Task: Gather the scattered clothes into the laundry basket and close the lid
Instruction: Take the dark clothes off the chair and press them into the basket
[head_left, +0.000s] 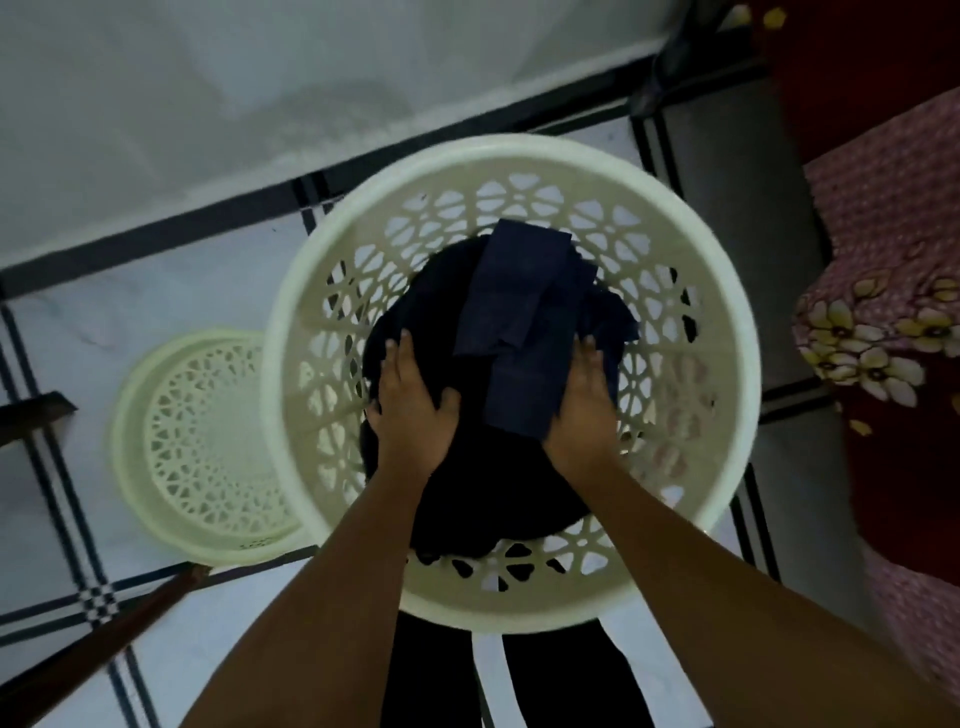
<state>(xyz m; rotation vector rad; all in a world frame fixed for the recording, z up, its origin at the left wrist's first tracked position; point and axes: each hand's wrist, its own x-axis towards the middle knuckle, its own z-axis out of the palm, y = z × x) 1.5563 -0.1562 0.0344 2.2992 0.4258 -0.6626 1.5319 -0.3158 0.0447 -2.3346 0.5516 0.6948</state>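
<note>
A cream perforated laundry basket (727, 312) stands on the floor right below me. Inside it lies a black garment (457, 499) with a dark blue folded cloth (519, 301) on top. My left hand (410, 400) rests flat on the black garment, fingers together, thumb spread. My right hand (587, 405) is pressed against the right side of the blue cloth, its fingers partly tucked under the fabric. The basket's matching cream lid (197, 457) lies on the floor to the left, partly hidden behind the basket.
A bed with a red and pink floral cover (883, 291) runs along the right. A dark wooden piece (104, 654) crosses the lower left. White floor tiles with dark lines (78, 519) surround the basket. My dark trouser legs (431, 675) show below it.
</note>
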